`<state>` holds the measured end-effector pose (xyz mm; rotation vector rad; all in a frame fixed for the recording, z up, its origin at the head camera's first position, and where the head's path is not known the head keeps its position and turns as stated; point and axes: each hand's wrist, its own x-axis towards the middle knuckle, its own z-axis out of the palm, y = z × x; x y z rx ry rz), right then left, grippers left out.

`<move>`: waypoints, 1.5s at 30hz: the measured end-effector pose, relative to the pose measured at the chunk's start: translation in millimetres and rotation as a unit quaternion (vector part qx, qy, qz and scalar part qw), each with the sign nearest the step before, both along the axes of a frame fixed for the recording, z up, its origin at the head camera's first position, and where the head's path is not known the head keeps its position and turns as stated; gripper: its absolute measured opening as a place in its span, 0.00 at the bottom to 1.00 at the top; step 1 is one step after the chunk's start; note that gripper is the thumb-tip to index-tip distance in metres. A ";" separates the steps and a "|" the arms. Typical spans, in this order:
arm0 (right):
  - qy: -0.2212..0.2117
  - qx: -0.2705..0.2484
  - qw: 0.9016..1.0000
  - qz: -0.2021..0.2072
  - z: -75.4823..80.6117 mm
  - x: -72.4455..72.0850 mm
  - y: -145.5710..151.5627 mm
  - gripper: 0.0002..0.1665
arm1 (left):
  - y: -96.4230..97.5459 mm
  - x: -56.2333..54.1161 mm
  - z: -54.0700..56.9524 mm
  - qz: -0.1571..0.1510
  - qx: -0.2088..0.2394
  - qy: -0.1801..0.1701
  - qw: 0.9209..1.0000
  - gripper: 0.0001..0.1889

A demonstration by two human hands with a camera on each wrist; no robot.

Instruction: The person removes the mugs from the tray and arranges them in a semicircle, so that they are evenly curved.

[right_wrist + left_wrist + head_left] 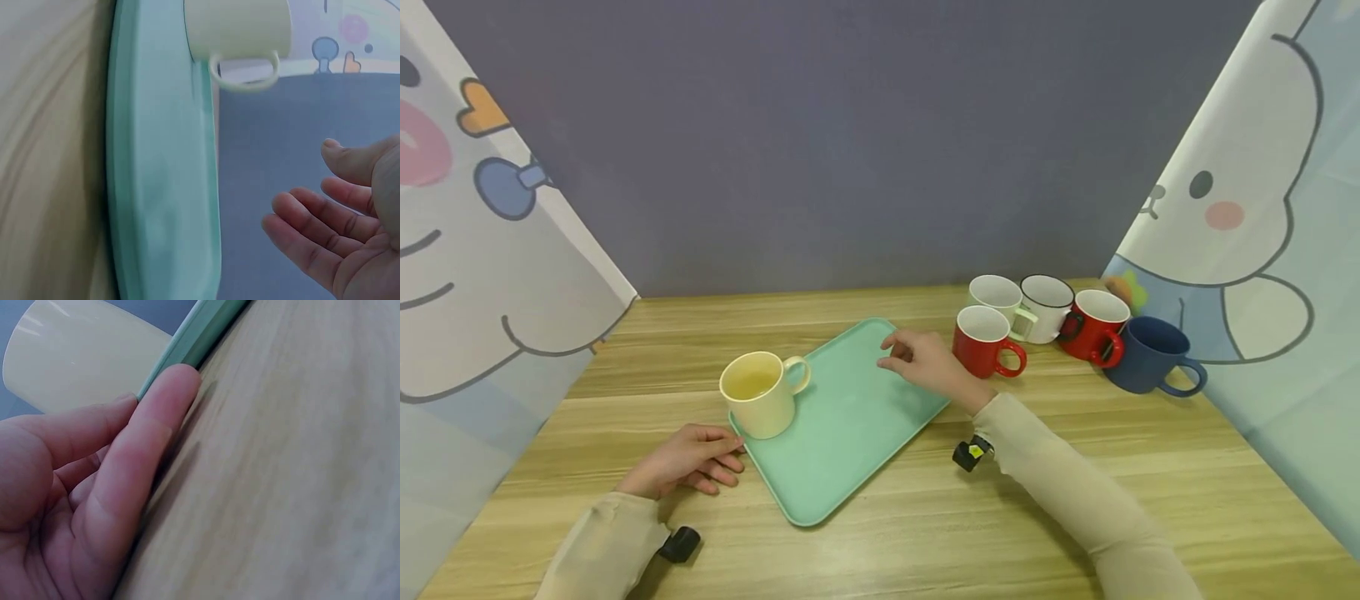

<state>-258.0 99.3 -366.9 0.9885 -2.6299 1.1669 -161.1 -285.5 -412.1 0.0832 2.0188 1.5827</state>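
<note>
A mint-green tray (pixel 842 425) lies at an angle on the wooden table. On its left end stands a pale yellow mug (pixel 767 412), upright, its handle pointing right and toward the back. My left hand (pixel 692 460) is at the tray's left corner, the rim pinched between thumb and forefinger; up close the green rim (pixel 209 334) runs out from the fingertips. Over the right part of the tray hovers my right hand (pixel 928 360), fingers loosely bent and nothing in them. The right wrist view shows that hand (pixel 337 231) apart from the tray's side.
Right of the tray stands a red mug (pixel 979 354). Behind and beside it are a pale green-handled mug (pixel 992 293), a black-rimmed white mug (pixel 1041 312), another red mug (pixel 1093 325) and a blue mug (pixel 1138 362). A grey partition (pixel 865 150) closes off the back.
</note>
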 end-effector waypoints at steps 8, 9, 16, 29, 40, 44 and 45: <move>-0.008 0.008 0.999 0.036 -7.8 1.1 -35.5 0.12 | 0.1 -0.8 -0.1 0.000 -0.002 0.001 1.000 0.16; -0.010 0.010 0.999 0.044 -9.0 0.9 -40.3 0.13 | 0.1 -0.7 -0.2 0.000 -0.001 -0.001 1.000 0.16; -0.067 0.013 0.994 0.080 -13.3 -0.9 -71.5 0.17 | -0.4 -0.1 -1.5 0.002 0.001 -0.003 1.000 0.16; -0.098 -0.001 0.990 0.102 -17.0 -9.1 -107.3 0.24 | -0.5 0.4 -0.5 0.002 -0.002 -0.002 1.000 0.16; -0.163 -0.035 0.978 0.126 -24.4 -19.3 -115.9 0.24 | -0.6 -0.4 0.6 0.001 -0.002 -0.007 1.000 0.16; -0.206 -0.067 0.964 0.152 -27.7 -23.7 -116.6 0.20 | -0.4 -0.1 -0.1 0.003 -0.003 -0.008 1.000 0.16; -0.218 -0.073 0.960 0.160 -28.1 -24.9 -116.3 0.18 | -0.6 0.1 -0.6 0.002 -0.003 -0.007 1.000 0.16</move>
